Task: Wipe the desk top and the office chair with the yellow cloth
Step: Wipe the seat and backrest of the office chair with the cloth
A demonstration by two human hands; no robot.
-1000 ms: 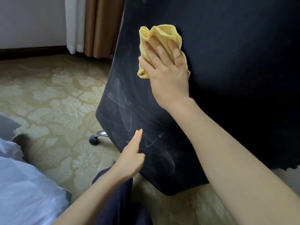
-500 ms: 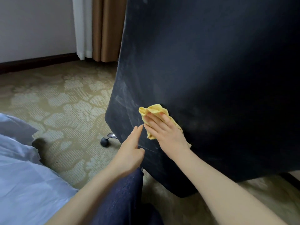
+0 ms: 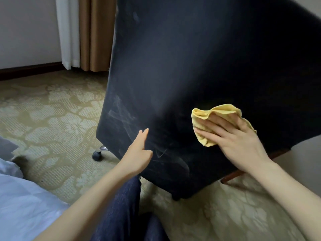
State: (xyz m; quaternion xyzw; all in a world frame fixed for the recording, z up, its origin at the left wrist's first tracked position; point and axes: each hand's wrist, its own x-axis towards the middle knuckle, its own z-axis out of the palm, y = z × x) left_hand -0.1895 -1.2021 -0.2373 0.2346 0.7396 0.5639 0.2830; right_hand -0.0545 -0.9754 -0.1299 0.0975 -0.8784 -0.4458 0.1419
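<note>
Cloth (image 3: pixel 217 111) lies bunched, long axis left-right, under right hand (image 3: pixel 239 145) on chair back (image 3: pixel 191 66).

Right hand (image 3: pixel 240 145) presses cloth (image 3: pixel 224 110) flat on chair back (image 3: pixel 191 66); left hand (image 3: pixel 139 153) touches chair lower down.

Soft, dim daylight leaves the dark navy upholstered chair back (image 3: pixel 191 66) nearly featureless, pale smudges catching light near its lower left edge. The patterned beige carpet (image 3: pixel 52 119), brightest at lower right, bends with wide-angle distortion; the frame is slightly soft.
</note>
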